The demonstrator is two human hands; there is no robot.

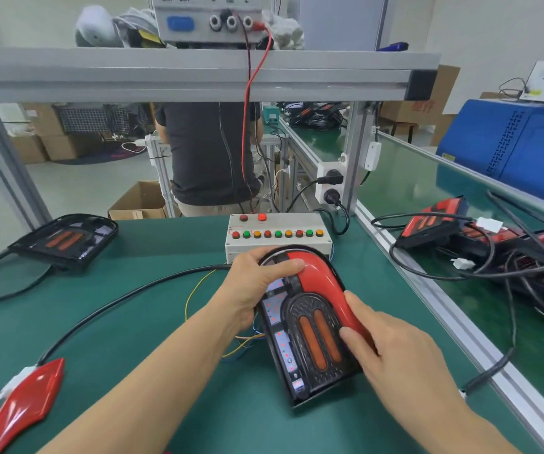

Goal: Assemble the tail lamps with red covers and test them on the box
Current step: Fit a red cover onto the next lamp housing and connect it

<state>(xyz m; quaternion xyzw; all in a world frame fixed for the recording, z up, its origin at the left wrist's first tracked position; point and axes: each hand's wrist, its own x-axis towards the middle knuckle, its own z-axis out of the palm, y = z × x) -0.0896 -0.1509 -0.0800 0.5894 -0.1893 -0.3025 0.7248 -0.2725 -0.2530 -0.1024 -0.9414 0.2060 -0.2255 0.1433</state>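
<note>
The left hand's fingers [283, 265] lay curled over the upper left part of the tail lamp [310, 326], gripping its rounded top where the red cover [321, 280] met the black housing, while the left hand [254, 286] wrapped the lamp's left side. The right hand's fingers [357, 339] were pressed together against the right-hand run of the red cover, thumb on the lamp's face beside two orange oval lenses [318, 335], so the right hand [392, 352] clamped the cover onto the housing. The lamp lay tilted near the middle of the green surface [166, 322], its top just in front of the test box [279, 235], a pale box with a row of red, green and orange buttons. Small red points glowed along the lamp's left strip. Thin yellow and blue wires [198, 290] ran out from under the left hand. A thick black cable [116, 296] curved across the surface to a white connector [21, 376] near the left edge, beside a loose red cover piece [25, 401] at the near left corner. A second black lamp housing [64, 239] lay near the far left edge. On the adjoining surface to the right sat a heap of lamps and cables [493, 244]. Behind the box stood a person in a dark shirt [208, 152].
</note>
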